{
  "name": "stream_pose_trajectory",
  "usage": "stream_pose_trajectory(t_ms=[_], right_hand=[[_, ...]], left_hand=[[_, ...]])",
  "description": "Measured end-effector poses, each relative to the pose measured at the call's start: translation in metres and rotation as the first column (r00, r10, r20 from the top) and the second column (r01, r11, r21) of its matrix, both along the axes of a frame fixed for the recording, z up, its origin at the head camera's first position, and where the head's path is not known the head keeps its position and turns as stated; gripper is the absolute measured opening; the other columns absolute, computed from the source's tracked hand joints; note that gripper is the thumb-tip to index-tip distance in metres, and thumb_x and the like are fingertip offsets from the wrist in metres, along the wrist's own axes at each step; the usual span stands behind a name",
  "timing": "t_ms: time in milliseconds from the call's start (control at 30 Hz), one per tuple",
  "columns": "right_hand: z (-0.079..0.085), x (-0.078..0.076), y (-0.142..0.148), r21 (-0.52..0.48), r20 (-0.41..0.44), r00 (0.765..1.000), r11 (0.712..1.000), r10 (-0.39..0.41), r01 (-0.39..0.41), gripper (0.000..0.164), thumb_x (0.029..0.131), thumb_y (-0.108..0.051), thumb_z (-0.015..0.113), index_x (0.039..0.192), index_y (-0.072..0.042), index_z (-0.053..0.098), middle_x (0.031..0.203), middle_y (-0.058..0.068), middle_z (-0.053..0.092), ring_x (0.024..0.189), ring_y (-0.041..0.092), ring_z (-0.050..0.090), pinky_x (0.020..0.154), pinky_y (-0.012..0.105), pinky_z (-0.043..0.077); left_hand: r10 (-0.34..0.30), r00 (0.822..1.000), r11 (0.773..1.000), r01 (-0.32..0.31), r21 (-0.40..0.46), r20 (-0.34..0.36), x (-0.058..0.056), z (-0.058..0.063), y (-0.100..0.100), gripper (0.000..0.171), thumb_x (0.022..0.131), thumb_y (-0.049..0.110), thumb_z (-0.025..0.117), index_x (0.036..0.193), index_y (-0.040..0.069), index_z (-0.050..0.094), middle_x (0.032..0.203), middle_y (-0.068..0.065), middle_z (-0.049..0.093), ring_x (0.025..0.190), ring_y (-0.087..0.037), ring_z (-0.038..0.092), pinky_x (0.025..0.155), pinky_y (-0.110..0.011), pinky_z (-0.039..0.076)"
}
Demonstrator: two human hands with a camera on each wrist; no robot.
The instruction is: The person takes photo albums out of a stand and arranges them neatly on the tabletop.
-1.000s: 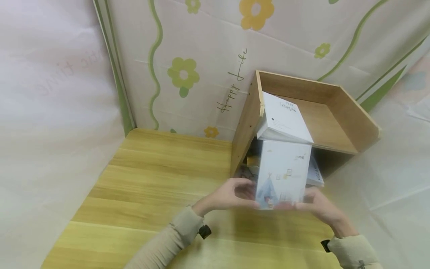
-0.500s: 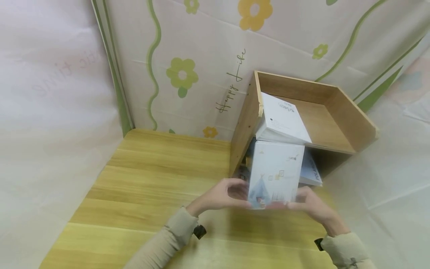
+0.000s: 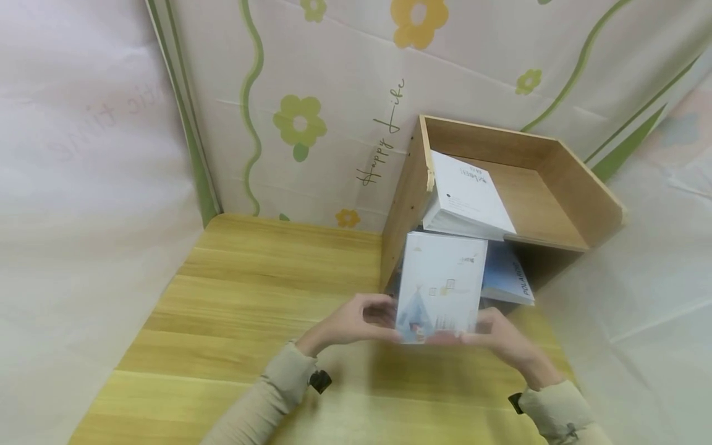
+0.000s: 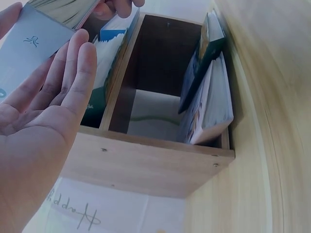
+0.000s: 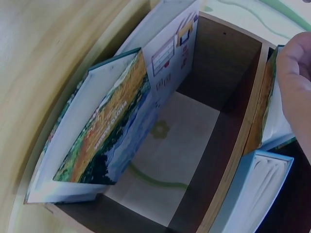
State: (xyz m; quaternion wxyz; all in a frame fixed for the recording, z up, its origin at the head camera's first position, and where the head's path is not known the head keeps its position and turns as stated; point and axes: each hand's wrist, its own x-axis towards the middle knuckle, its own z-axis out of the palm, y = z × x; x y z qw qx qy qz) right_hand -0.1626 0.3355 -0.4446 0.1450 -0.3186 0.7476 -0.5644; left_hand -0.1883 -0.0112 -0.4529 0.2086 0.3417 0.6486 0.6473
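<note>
Both hands hold a white photo album (image 3: 442,287) upright at the front of the wooden shelf unit, its cover printed with a blue tent. My left hand (image 3: 353,321) grips its lower left side, thumb low at the front edge. At the lower right, my right hand (image 3: 506,340) pinches it, the fingers partly hidden underneath. The left wrist view shows the album's pale cover (image 4: 29,53) and page edges, with the left fingers alongside. Only part of the right hand (image 5: 296,73) enters the right wrist view.
A white album (image 3: 470,191) leans over the unit's top left edge. Behind the held album, a blue album marked POLAROID (image 3: 506,275) protrudes from the compartment. In the lower compartment, an album with a painted landscape (image 5: 104,131) leans beside a white one (image 5: 170,53).
Both hands have carried the album to the left across the shelf's front. More of the POLAROID album shows behind it. The album on top has stayed in place.
</note>
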Motion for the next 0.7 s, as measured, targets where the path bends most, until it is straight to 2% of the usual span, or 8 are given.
stream_pose_trajectory(t_ms=[367,700], right_hand=[[0.000,0.000,-0.012,0.013,0.039,0.998,0.999,-0.040,0.039,0.026,0.090,0.008,0.061,0.113,-0.001,0.071,0.111,0.018,0.069,0.102,0.033,0.065,0.090,0.036,0.050],[0.000,0.000,-0.029,0.030,0.053,0.996,0.997,-0.076,0.074,0.021,0.090,0.003,0.065,0.108,-0.004,0.073,0.107,0.016,0.071,0.098,0.031,0.066,0.087,0.035,0.052]], left_hand=[[-0.016,1.000,1.000,0.016,0.012,0.006,-0.003,-0.001,-0.012,0.054,0.083,0.019,0.081,0.128,0.001,0.058,0.111,-0.007,0.065,0.102,-0.026,0.065,0.093,-0.043,0.052],[-0.020,1.000,1.000,0.020,-0.004,0.006,-0.007,-0.004,-0.027,0.044,0.083,0.020,0.082,0.121,0.005,0.063,0.110,-0.008,0.066,0.101,-0.025,0.065,0.091,-0.039,0.053]])
